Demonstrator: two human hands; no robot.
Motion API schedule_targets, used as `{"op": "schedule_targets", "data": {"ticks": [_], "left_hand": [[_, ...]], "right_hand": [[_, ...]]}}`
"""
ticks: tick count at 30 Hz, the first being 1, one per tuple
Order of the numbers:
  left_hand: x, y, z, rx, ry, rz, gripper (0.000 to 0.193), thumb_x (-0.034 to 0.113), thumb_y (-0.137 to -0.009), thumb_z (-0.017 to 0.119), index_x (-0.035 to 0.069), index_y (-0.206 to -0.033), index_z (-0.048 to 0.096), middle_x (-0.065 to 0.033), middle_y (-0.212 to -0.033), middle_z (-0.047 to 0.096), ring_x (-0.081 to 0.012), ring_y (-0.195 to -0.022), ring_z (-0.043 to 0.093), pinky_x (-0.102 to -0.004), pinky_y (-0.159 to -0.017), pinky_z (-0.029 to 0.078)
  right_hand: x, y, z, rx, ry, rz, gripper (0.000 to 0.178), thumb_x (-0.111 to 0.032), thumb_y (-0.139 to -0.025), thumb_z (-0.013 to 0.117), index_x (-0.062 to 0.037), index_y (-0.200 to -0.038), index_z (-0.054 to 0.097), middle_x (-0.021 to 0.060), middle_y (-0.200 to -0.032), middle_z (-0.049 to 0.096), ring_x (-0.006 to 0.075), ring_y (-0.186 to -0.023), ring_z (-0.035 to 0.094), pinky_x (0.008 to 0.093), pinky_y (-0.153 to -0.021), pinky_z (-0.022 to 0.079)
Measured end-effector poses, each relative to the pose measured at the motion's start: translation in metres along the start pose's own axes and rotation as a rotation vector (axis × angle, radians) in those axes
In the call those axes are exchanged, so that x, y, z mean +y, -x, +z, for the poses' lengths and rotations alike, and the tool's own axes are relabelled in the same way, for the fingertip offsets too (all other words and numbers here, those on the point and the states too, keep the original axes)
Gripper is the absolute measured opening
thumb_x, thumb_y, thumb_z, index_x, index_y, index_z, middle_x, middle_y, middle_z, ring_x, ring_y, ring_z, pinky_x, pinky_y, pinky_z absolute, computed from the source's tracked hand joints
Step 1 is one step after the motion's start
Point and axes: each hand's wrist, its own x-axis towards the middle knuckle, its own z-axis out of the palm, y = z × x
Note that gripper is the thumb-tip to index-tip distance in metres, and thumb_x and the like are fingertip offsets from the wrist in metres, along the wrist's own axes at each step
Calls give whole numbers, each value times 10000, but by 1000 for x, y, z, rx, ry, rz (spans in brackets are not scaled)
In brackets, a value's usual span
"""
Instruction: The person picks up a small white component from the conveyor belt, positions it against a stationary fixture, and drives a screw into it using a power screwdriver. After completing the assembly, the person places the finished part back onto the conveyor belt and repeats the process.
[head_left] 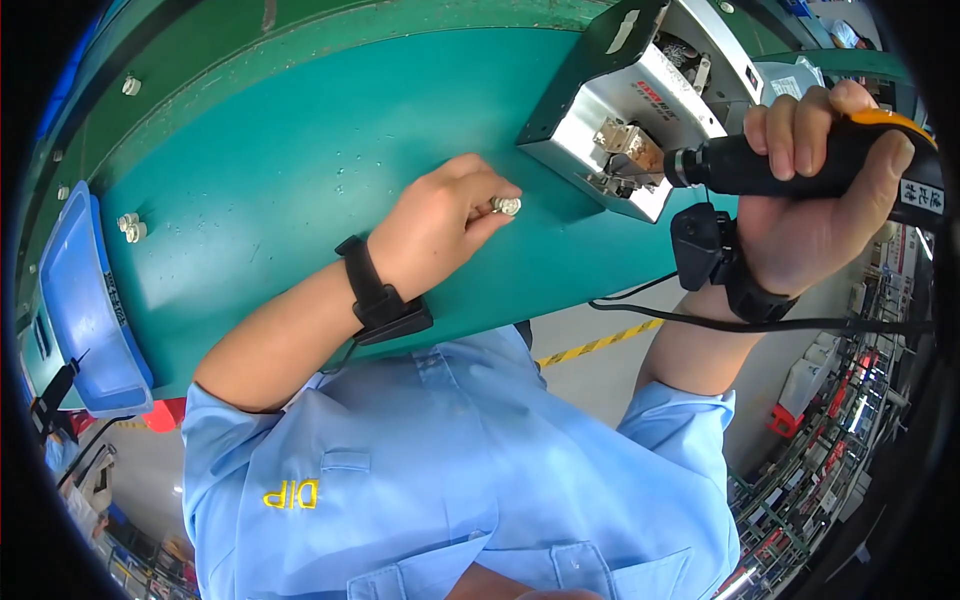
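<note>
My left hand [430,225] is closed over the green mat, thumb and fingers pinching a small round whitish metal part [508,206]. A black electric screwdriver [735,165] with an orange patch lies in the grip of my right hand [815,190], raised at the right. Its nose points left at the front opening of a silver and black screw feeder [570,135]. Whether the bit touches a screw there cannot be seen. Black straps with small devices are on both my wrists.
A blue plastic tray [103,285] stands at the mat's left edge, with small whitish metal parts [131,228] beside it. Another part [131,86] sits on the green ledge at the far left. A black cable [700,318] runs from my right wrist area across the right side.
</note>
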Motion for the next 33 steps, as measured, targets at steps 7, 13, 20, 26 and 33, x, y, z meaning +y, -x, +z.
{"op": "schedule_targets", "data": {"ticks": [7, 13, 20, 26, 33], "left_hand": [[0, -2, -2, -11, 5, -20, 206, 0, -803, 710, 12, -1004, 669, -114, -915, 613, -220, -741, 656, -320, -651, 553], [-3, -2, -3, -23, 31, -41, 204, 5, -803, 714, 12, -1003, 674, -104, -915, 613, -205, -741, 653, -311, -659, 558], [-3, -1, -4, -24, 66, -60, 201, 1, -806, 712, 18, -1004, 679, -95, -913, 612, -192, -738, 650, -305, -664, 560], [-3, -1, -4, -33, 71, -57, 197, 8, -807, 713, 25, -1000, 676, -92, -928, 610, -186, -735, 647, -301, -665, 558], [0, -3, -8, -41, 52, -60, 210, 20, -814, 712, 33, -1016, 654, -83, -943, 596, -178, -735, 639, -291, -675, 553]], "right_hand": [[-1, -1, -4, 4, -36, 6, 495, -511, -970, 477, -47, -1109, 575, -9, -644, 422, 105, -582, 406, 284, -629, 350], [-3, -1, 2, 13, 81, -17, 522, -527, -947, 519, -46, -1145, 576, -15, -661, 417, 97, -604, 398, 284, -644, 337], [-3, 2, -2, -218, -33, -22, 515, -544, -938, 529, -57, -1098, 571, -18, -655, 413, 88, -592, 389, 279, -629, 335], [3, -9, 3, 158, -64, 106, 539, -583, -947, 476, -53, -1018, 543, -2, -604, 439, 118, -500, 423, 291, -550, 386], [17, 22, 27, 68, -126, 68, 580, -617, -930, 482, -53, -1047, 539, -11, -586, 428, 119, -486, 421, 294, -535, 382]]}}
